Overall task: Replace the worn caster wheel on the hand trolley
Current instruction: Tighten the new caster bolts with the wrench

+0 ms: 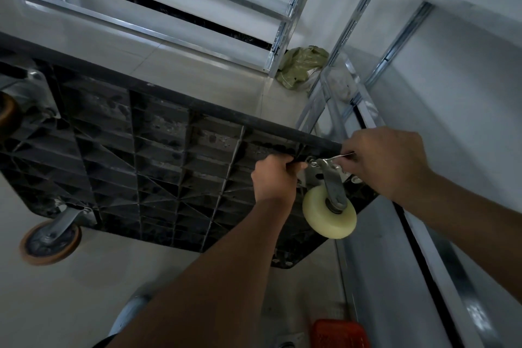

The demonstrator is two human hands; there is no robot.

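Note:
The hand trolley (158, 150) lies upturned on the floor, its black ribbed underside facing me. At its right corner a caster with a cream white wheel (329, 213) sits on a metal mounting plate (313, 175). My left hand (272, 178) grips the trolley rib just left of that plate. My right hand (387, 162) holds a slim metal wrench (334, 157) whose head sits on a bolt at the plate's top. Two older casters with brown wheels (50, 243) stand at the trolley's left side.
Metal shelving frames (285, 8) stand behind and to the right, close to the trolley's corner. A crumpled green bag (302, 65) lies on the tiled floor by a shelf leg. A red basket (340, 333) and the trolley's handle tube (127, 313) sit at the bottom.

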